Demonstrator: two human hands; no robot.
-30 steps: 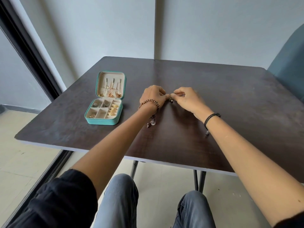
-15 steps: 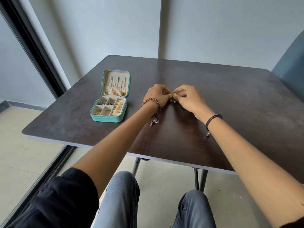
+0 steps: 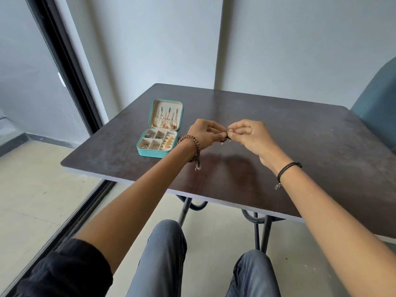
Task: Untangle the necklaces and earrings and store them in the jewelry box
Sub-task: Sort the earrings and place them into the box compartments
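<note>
A small dark earring cluster [image 3: 227, 137] with tiny gold and pale beads hangs between my two hands, a little above the dark table [image 3: 300, 136]. My left hand [image 3: 205, 132] pinches its left side and my right hand [image 3: 248, 132] pinches its right side. The teal jewelry box [image 3: 158, 154] lies open on the table to the left of my hands. Necklaces hang inside its raised lid [image 3: 166, 113], and gold and silver earrings lie in its compartments.
A blue-grey chair back [image 3: 377, 103] stands past the table's right side. A white wall runs behind the table, and a black door frame [image 3: 64, 67] stands at the left. My knees sit under the table's near edge.
Both hands have lifted the earring cluster off the table and drawn slightly apart. My view has tilted up and back, so the table and box sit lower and smaller in frame.
</note>
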